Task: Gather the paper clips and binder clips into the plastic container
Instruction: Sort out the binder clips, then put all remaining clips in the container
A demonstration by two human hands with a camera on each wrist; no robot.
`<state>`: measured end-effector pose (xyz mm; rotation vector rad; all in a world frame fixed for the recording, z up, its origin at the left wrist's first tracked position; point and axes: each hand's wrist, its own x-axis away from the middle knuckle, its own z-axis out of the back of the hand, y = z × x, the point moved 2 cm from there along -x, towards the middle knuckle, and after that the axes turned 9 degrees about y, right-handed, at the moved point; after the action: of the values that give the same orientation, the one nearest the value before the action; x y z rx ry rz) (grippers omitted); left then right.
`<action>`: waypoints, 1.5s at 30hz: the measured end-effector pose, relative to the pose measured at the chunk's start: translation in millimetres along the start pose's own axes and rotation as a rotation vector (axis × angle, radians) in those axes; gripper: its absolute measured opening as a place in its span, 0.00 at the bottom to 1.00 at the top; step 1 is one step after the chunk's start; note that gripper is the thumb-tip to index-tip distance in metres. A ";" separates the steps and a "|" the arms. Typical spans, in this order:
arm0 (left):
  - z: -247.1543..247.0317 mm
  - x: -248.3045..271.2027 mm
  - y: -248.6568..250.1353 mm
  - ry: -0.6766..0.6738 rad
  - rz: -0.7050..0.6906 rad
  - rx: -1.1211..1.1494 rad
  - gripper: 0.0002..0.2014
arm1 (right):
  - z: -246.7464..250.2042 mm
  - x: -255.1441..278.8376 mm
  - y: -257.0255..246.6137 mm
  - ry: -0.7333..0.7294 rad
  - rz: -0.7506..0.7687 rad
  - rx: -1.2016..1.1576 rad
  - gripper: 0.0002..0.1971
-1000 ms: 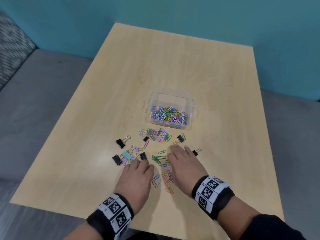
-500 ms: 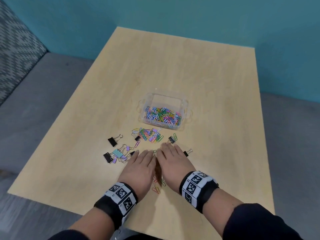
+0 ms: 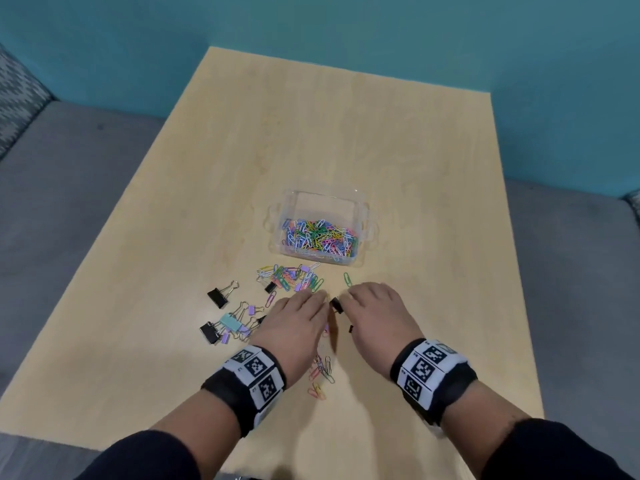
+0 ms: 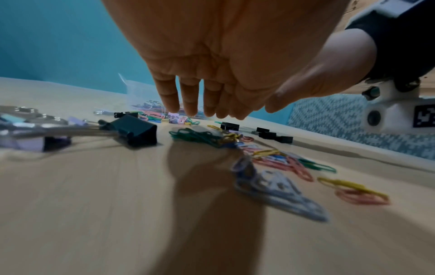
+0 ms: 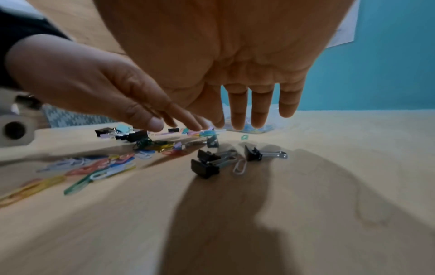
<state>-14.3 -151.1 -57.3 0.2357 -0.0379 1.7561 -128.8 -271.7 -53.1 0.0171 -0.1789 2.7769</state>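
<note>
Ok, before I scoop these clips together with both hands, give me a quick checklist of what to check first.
1. Plastic container upright, top open: ok.
2. Room in it above the paper clips: ok.
3. Left hand free, fingers straight: ok.
4. Right hand free, fingers straight: ok.
5. All loose clips lie between the hands: not ok; binder clips lie to the left of the left hand, paper clips near the wrists.
6. Clips hidden under the palms: cannot tell.
</note>
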 end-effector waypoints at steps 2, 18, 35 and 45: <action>3.0 -8.6 -5.1 -0.007 -0.073 -0.025 0.29 | -2.2 1.0 -2.2 -0.044 -0.001 0.051 0.27; -7.4 18.8 -25.0 0.086 -0.239 -0.036 0.28 | 1.1 -29.3 -20.7 -0.139 -0.128 -0.011 0.28; -8.7 38.7 -56.5 0.227 -0.163 0.082 0.23 | 0.4 5.3 -32.1 -0.108 -0.079 0.106 0.28; -6.5 34.3 -41.8 0.047 -0.379 -0.101 0.29 | -9.4 33.4 -55.2 -0.136 0.009 0.149 0.30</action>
<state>19.5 -108.6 -61.9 0.1185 -0.0443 1.3775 -140.5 -207.7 -54.5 0.2435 -0.0062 2.7927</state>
